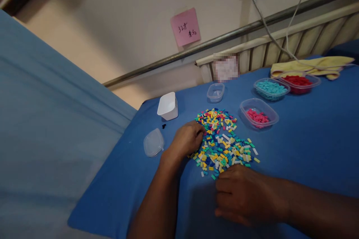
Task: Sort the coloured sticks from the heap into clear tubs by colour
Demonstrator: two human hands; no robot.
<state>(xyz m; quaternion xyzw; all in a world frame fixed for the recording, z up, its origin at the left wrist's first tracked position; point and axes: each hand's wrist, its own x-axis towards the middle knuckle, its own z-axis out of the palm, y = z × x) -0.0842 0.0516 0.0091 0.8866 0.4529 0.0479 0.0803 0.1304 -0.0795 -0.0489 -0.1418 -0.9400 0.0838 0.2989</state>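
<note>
A loose pile of small, brick-like plastic pieces (pixel 224 149) in yellow, teal, dark blue, white and pink lies spread over the blue cloth. My left hand (pixel 188 139) rests at the pile's left side with its fingers curled together. A pink piece shows by its fingertips, but I cannot see whether it is held. At the near edge of the pile is my right hand (pixel 238 194), back upward and fingers bent under. Whatever its fingertips hold is hidden. Just right of the pile, a clear tub (pixel 273 119) contains pink pieces.
Tubs of light-blue pieces (pixel 270 88) and red pieces (pixel 297 82) stand by a yellow cloth (pixel 311 64). Behind the pile are a small clear tub (pixel 215 92) and a white tub (pixel 168 107). A clear lid (pixel 154 142) lies left. A metal rail (pixel 174 58) and cables run along the wall.
</note>
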